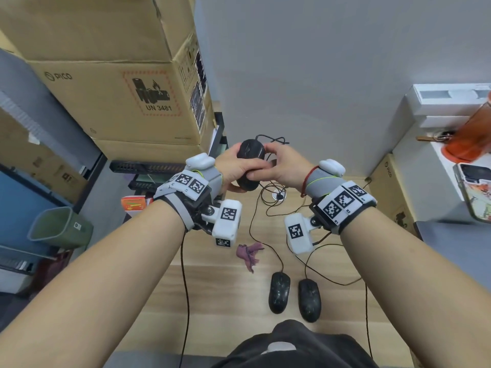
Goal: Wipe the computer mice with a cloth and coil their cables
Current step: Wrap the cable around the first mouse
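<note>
Both arms reach out in front. The left hand (233, 168) and the right hand (285, 166) meet in the middle, fingers curled, holding a black mouse (249, 163) up between them.

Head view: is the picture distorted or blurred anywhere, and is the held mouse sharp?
Head view: strong wide-angle bending, the cardboard boxes and forearms lean outward; the orange object at the right edge is smeared; the black mouse held by the left hand and right hand is fairly sharp; lighting is soft and even, with no strong glare.

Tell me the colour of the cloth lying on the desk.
The cloth is a dull purple, crumpled on the wooden desk; the head view shows it.
</note>
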Demonstrator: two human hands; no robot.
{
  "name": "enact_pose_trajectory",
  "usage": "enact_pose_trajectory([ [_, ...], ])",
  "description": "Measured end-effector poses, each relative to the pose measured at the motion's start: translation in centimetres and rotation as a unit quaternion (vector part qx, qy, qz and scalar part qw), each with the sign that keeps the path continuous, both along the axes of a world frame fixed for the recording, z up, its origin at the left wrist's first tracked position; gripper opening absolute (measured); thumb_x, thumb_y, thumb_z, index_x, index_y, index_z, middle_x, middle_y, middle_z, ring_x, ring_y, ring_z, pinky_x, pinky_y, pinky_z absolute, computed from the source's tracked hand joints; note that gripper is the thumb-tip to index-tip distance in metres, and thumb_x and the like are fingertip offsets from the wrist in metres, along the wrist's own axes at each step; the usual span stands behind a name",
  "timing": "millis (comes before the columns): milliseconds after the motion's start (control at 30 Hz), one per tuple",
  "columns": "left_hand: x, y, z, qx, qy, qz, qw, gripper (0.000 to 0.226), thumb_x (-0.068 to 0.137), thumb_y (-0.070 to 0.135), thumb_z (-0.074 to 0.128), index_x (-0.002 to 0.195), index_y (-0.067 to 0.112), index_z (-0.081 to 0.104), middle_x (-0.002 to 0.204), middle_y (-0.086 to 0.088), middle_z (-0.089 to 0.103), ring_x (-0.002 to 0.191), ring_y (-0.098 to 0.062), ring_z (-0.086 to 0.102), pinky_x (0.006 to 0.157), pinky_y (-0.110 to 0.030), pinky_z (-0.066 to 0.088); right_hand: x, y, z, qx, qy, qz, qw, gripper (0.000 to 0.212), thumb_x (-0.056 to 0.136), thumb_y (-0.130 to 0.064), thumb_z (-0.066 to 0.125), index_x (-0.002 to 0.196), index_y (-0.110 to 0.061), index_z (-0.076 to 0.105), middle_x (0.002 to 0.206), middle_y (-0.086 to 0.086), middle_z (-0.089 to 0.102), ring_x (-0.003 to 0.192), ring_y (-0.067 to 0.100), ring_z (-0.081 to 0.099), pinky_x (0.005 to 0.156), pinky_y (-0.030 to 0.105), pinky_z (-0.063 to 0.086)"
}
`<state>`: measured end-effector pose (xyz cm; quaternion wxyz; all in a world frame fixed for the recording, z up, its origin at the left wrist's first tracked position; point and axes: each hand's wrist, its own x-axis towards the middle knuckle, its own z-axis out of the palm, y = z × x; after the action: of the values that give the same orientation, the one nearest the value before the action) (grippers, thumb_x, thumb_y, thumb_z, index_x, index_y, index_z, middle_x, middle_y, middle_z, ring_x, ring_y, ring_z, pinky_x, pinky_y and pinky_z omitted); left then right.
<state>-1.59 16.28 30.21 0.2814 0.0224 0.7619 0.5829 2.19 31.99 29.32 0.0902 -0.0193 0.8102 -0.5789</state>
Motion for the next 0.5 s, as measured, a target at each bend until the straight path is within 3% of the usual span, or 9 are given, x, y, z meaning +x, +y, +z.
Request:
enact_pose_trajectory([
  [67,-0.2,0.1,-0.2,-0.013,0.048,0.024,0.998,0.047,0.065,0.021,0.080,0.106,0.033,0.060,0.093,0.004,0.066,0.085,-0.019,0.064,0.058,-0.030,0.055,-0.2,0.5,-0.2,0.013,0.003,-0.009,1.000,0.049,0.061,-0.029,0.089,0.100,-0.032,0.061,0.089,-0.010,0.071,0.064,0.004,0.066,0.058,0.014,0.049],
  [100,-0.5,0.0,-0.2,-0.026,0.082,0.026,0.996,0.050,0.066,0.017,0.079,0.110,0.031,0.059,0.091,0.005,0.065,0.084,-0.017,0.063,0.058,-0.027,0.052,-0.3,0.9,-0.4,0.024,0.006,-0.030,0.999,0.053,0.060,-0.030,0.091,0.103,-0.032,0.060,0.100,-0.008,0.066,0.066,0.004,0.063,0.060,0.017,0.049],
  [167,-1.0,-0.4,0.0,-0.055,0.142,0.017,0.988,0.057,0.067,0.015,0.080,0.119,0.028,0.058,0.091,0.010,0.064,0.081,-0.010,0.062,0.061,-0.023,0.048,-0.8,1.5,-0.5,0.064,-0.002,-0.074,0.995,0.063,0.059,-0.035,0.092,0.112,-0.026,0.058,0.109,-0.003,0.058,0.074,0.007,0.056,0.074,0.030,0.053],
  [233,-1.3,-0.7,0.3,-0.080,0.183,-0.001,0.980,0.063,0.067,0.014,0.080,0.125,0.024,0.058,0.095,0.010,0.065,0.082,-0.005,0.061,0.064,-0.018,0.046,-1.1,2.0,-0.6,0.099,-0.021,-0.118,0.988,0.064,0.062,-0.037,0.090,0.113,-0.020,0.055,0.105,-0.002,0.056,0.082,0.013,0.055,0.084,0.039,0.053],
  [400,-1.4,-0.7,0.9,-0.079,0.222,-0.036,0.971,0.057,0.063,0.010,0.078,0.113,0.029,0.059,0.089,0.011,0.064,0.071,-0.002,0.061,0.051,-0.012,0.047,-1.5,2.7,-0.5,0.118,0.037,-0.195,0.973,0.054,0.076,-0.037,0.080,0.117,-0.026,0.048,0.091,-0.004,0.049,0.077,0.016,0.051,0.075,0.031,0.046],
  [500,-1.4,-0.5,1.3,-0.059,0.229,-0.043,0.971,0.060,0.056,0.019,0.075,0.112,0.034,0.059,0.089,0.015,0.065,0.067,0.007,0.061,0.054,-0.011,0.048,-2.0,2.6,-0.1,0.179,0.101,-0.173,0.963,0.025,0.089,-0.034,0.065,0.112,-0.024,0.062,0.099,0.006,0.053,0.080,0.017,0.047,0.080,0.030,0.042],
])
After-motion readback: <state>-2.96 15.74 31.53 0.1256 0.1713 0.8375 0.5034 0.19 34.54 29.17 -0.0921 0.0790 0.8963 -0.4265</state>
